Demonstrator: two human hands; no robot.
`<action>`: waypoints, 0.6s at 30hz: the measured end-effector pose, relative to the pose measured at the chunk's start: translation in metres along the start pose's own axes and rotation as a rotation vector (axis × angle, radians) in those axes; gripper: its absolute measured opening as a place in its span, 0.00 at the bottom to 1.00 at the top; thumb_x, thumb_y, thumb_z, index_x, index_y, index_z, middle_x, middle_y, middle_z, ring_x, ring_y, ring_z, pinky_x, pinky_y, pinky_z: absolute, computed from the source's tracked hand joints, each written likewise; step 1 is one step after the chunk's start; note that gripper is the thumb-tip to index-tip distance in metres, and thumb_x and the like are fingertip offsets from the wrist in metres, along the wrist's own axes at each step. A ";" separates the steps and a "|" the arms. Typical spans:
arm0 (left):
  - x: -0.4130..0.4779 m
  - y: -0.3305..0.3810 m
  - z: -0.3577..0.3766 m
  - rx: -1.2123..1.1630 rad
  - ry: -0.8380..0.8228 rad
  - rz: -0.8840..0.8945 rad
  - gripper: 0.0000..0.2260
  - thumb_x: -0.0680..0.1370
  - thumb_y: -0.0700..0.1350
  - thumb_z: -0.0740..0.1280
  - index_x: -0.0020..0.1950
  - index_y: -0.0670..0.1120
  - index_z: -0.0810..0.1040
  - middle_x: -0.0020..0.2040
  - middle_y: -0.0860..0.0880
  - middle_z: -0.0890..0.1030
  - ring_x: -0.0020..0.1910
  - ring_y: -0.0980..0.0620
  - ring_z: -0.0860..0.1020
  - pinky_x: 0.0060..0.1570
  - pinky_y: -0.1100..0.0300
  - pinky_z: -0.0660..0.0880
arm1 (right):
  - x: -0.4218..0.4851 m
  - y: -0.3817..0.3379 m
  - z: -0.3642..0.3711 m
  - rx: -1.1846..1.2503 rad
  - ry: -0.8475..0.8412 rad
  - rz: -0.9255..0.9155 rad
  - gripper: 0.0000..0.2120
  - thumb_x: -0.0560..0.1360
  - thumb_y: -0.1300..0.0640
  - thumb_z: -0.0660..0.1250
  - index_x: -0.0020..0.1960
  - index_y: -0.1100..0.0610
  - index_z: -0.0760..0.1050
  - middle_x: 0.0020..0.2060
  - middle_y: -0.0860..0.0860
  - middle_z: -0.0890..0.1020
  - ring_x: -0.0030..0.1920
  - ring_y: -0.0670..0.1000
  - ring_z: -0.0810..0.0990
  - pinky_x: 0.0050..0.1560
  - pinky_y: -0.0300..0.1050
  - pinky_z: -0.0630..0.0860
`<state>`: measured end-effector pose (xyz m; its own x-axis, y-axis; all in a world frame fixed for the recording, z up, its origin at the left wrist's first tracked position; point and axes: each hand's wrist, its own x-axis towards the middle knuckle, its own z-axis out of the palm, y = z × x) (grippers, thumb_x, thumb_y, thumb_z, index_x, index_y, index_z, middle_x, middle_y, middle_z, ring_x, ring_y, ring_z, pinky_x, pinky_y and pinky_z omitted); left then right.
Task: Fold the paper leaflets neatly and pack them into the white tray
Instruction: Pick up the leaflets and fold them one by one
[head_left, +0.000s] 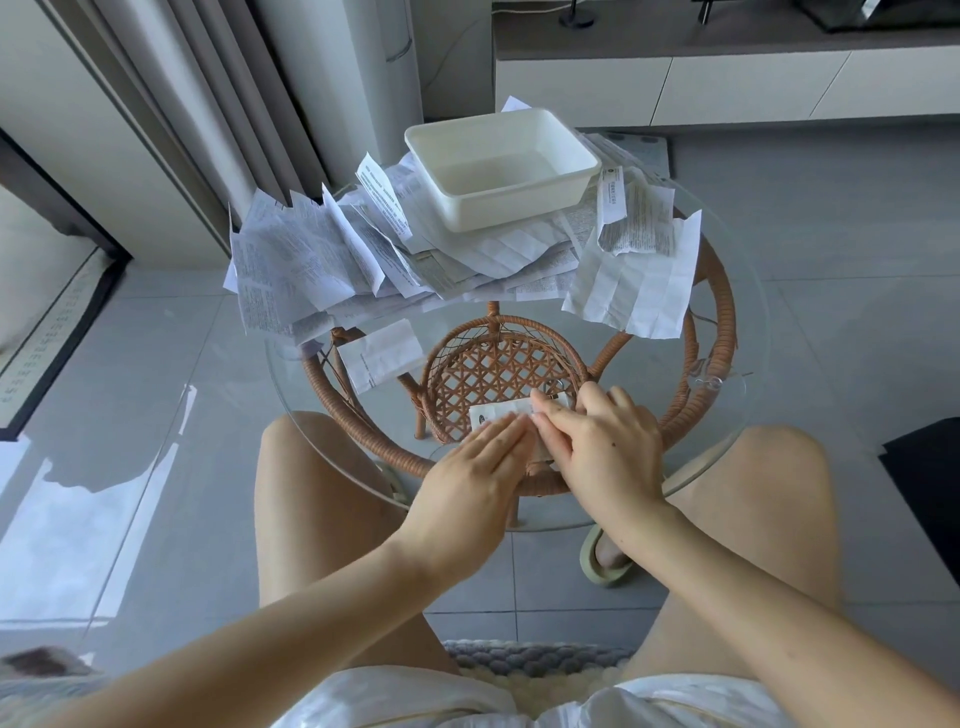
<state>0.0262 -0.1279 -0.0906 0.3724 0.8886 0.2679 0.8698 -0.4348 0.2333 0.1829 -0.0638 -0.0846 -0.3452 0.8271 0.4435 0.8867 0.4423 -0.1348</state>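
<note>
On your far left, the loose heap of leaflets (296, 260) spills open and creased over the edge of the glass table (457, 317). Nearer you lies one folded leaflet (382, 358), flat on the glass and well apart from your hands.

Your left hand (480, 467) lies flat, fingers straight and together, pressing the near-left part of the leaflet in work (496, 413). That strip lies just ahead of your fingertips, with its long axis running left to right across your front, and only its left end shows.

Your right hand (602, 441) covers the rest, fingers bent over the paper and the index reaching left along it. Whether the thumb pinches an edge underneath cannot be told.

The white tray (524, 203) sits on the papers at the far side, well apart from both hands and holding nothing visible. It lies almost straight beyond your left hand, so that hand probably has the more direct reach. More open leaflets (639, 280) lie to the right.
</note>
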 end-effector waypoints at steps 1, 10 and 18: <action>0.001 -0.002 0.000 -0.006 -0.006 -0.026 0.20 0.78 0.41 0.56 0.67 0.37 0.75 0.67 0.41 0.75 0.67 0.43 0.73 0.66 0.48 0.70 | 0.000 0.000 0.000 0.000 0.001 -0.003 0.14 0.76 0.47 0.60 0.54 0.47 0.83 0.31 0.50 0.73 0.33 0.55 0.72 0.31 0.42 0.61; 0.006 -0.002 0.000 -0.152 0.027 -0.163 0.19 0.81 0.45 0.54 0.68 0.40 0.75 0.68 0.45 0.74 0.69 0.46 0.70 0.69 0.48 0.67 | 0.001 0.001 -0.002 0.066 -0.002 -0.023 0.12 0.74 0.50 0.65 0.55 0.50 0.83 0.30 0.52 0.73 0.33 0.55 0.72 0.31 0.41 0.61; 0.003 -0.002 0.003 -0.101 0.047 -0.173 0.20 0.81 0.46 0.54 0.67 0.40 0.75 0.68 0.45 0.74 0.69 0.47 0.71 0.69 0.49 0.67 | 0.007 0.004 -0.010 0.442 -0.049 0.260 0.19 0.68 0.58 0.75 0.58 0.59 0.79 0.34 0.45 0.77 0.35 0.45 0.70 0.39 0.38 0.68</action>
<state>0.0262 -0.1241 -0.0927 0.2024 0.9445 0.2586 0.8816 -0.2907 0.3719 0.1869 -0.0600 -0.0734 -0.1540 0.9400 0.3044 0.7339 0.3151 -0.6017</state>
